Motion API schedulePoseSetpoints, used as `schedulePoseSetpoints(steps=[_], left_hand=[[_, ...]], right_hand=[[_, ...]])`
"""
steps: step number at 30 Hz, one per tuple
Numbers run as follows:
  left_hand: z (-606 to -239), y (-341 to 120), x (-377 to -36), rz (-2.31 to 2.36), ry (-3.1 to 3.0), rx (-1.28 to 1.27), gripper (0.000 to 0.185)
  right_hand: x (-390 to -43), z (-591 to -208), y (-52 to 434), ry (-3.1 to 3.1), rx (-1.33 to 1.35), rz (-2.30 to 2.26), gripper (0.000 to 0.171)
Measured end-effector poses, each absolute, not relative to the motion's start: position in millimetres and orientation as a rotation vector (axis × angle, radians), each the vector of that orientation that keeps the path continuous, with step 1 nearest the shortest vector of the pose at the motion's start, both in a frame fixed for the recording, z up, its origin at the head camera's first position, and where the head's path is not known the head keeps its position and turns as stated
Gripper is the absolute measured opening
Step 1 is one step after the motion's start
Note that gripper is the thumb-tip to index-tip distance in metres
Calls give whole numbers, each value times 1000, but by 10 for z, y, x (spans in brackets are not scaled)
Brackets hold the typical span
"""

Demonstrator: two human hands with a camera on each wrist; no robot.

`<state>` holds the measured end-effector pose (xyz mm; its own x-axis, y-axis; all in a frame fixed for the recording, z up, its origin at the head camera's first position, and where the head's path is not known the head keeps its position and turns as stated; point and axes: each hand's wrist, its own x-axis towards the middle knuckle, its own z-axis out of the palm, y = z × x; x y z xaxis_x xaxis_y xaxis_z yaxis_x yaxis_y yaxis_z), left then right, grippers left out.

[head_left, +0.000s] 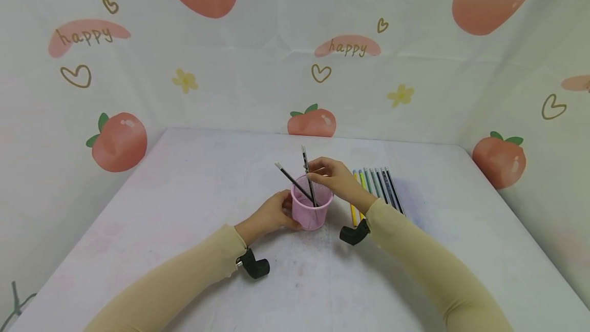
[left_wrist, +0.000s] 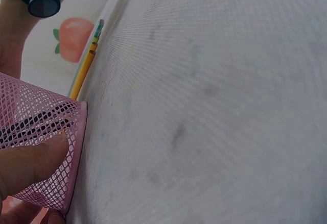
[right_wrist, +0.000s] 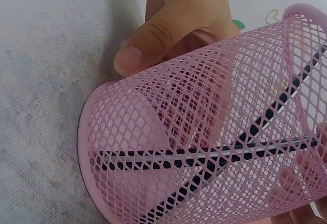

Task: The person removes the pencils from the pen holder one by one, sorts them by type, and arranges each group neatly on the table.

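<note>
A pink mesh pencil cup (head_left: 310, 215) stands upright on the table. My left hand (head_left: 275, 212) holds it from the left side, the thumb (left_wrist: 36, 163) lying against the mesh in the left wrist view. Two dark pencils are in the cup. One pencil (head_left: 288, 175) leans left against the rim. The other pencil (head_left: 304, 158) stands steeper, and my right hand (head_left: 338, 177) pinches it just above the rim. Through the mesh in the right wrist view, the pinched pencil (right_wrist: 153, 158) reaches down near the cup's bottom and crosses the leaning one.
Right of the cup lies a row of several pencils, from a yellow pencil (head_left: 353, 214) to a dark pencil (head_left: 395, 191), partly behind the right forearm. A patterned cloth (head_left: 249, 91) rises behind the table (head_left: 221, 168). Black wrist cameras hang under both forearms.
</note>
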<state>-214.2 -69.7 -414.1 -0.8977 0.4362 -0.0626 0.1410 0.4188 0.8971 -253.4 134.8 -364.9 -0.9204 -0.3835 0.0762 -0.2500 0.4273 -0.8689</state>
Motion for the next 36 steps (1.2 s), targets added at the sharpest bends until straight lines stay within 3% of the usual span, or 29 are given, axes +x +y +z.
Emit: schedulePoseSetpoints(steps=[22,36], left_hand=[[-4133,-698,-2140,1443,2420,502,66],[-4126,-706,-2141,1444,2423,515,65]], right_hand=[[-2508,-3612,1399,2600,-586,-1619,27],[-2477,-3449,1456,2426,-573,-1961,26]])
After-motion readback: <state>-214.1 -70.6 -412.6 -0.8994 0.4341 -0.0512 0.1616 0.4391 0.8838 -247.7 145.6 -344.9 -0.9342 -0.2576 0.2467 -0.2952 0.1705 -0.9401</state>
